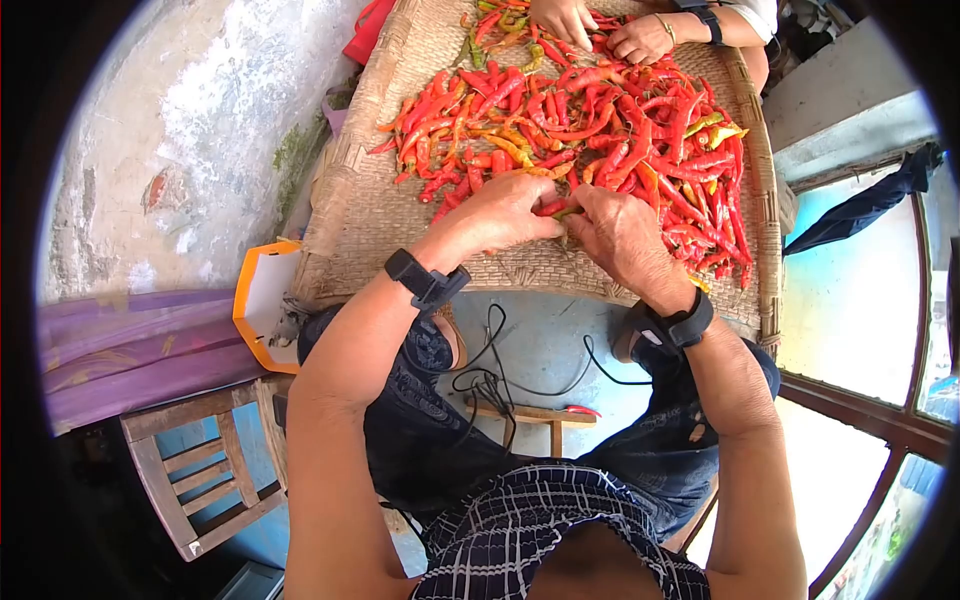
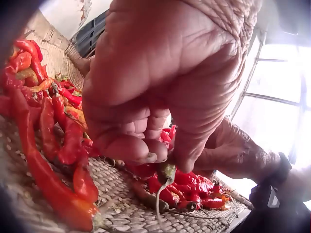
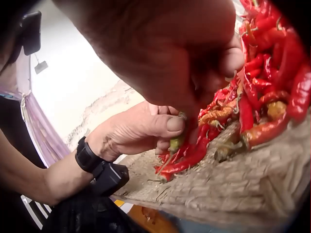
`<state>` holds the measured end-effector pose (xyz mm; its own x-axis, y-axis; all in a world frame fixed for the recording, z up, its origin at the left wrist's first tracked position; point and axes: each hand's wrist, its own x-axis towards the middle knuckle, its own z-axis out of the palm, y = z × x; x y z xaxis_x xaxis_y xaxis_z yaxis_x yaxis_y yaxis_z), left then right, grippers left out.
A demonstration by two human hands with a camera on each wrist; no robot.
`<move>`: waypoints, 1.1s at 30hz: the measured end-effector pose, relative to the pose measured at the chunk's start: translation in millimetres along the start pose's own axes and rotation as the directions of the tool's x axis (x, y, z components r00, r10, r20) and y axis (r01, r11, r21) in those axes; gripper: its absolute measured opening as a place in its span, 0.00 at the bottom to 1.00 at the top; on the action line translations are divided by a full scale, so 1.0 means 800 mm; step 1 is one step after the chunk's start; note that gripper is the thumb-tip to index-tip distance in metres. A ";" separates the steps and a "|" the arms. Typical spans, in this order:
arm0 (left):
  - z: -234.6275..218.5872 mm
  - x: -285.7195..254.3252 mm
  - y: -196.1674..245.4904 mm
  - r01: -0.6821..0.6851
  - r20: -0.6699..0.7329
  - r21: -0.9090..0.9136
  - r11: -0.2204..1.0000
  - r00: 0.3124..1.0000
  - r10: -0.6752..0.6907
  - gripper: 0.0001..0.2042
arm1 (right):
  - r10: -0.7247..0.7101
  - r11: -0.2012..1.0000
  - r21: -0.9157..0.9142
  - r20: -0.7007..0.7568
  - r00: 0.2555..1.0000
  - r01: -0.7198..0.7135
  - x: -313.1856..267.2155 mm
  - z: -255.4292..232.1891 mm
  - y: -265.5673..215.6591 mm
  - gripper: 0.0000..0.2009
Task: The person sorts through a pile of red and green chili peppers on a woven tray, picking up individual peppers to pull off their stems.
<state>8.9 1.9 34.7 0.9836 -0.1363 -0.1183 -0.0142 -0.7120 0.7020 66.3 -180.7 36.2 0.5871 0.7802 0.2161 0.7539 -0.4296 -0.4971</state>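
Between the two hands, over the front of a woven tray (image 1: pixel 350 220), is a red chili with a green end (image 1: pixel 566 212). The left hand (image 1: pixel 500 212) pinches it between thumb and fingers; in the left wrist view, its green cap (image 2: pixel 166 174) and thin stem hang below the fingertips. From the other side, the right hand (image 1: pixel 625 235) has its curled fingers at the same chili, their tips partly hidden. In the right wrist view the left thumb lies beside the green part (image 3: pixel 176 141). A large heap of red chilies (image 1: pixel 640 130) lies just beyond the hands.
Another person's hands (image 1: pixel 640 40) are in the chilies at the tray's far side. An orange-edged box (image 1: pixel 262 300) and a wooden chair (image 1: pixel 205 470) stand left. Black cables (image 1: pixel 490 385) lie on the floor below. A window (image 1: pixel 850 290) is at the right.
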 end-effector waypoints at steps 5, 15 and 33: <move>-0.024 0.010 -0.020 0.060 -0.155 -0.076 0.995 0.985 -0.072 0.11 | 0.038 0.999 -0.028 -0.047 0.998 -0.039 0.007 -0.032 0.019 0.04; 0.014 0.017 -0.026 0.065 -0.198 0.428 0.902 0.980 0.023 0.15 | 0.230 0.968 0.012 -0.437 0.870 -0.250 0.014 -0.095 0.065 0.13; -0.010 0.006 0.012 -0.064 -0.201 -0.665 0.744 0.975 -0.095 0.11 | 0.184 0.932 0.312 0.034 0.982 -0.185 0.011 -0.029 0.002 0.13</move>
<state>15.2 0.1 46.2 0.9964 0.0735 -0.0413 0.0460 -0.0635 0.9969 79.5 -185.0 57.3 0.7053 0.7029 0.0925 0.5019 -0.4028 -0.7654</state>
